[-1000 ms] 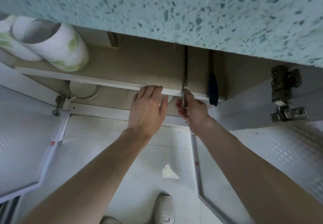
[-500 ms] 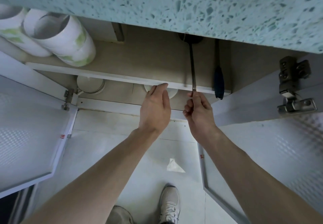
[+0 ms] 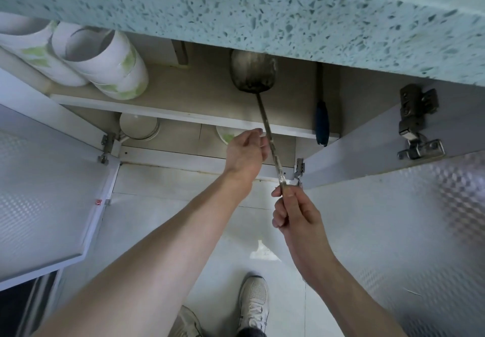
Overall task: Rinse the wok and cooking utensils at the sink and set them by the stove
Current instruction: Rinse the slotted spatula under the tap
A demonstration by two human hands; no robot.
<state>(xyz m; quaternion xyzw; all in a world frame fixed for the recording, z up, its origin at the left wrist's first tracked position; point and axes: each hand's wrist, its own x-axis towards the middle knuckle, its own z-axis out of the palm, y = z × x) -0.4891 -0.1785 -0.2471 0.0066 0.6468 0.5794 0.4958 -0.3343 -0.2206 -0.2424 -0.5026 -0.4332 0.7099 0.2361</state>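
Your right hand [image 3: 294, 214] pinches the spatula [image 3: 254, 74] handle end w/ left hand [image 3: 245, 152] loosely curled, empty, beside the shaft, so draw it straight out, clear of the shelf edge [image 3: 183, 116].

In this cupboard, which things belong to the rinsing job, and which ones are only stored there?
For the job:
- spatula, its handle gripped by the right hand
- left hand, by the handle
- perhaps the blue-handled utensil on the shelf

Only stored:
- bowls on their side
- lid lower down
- doors, both open
- hinge
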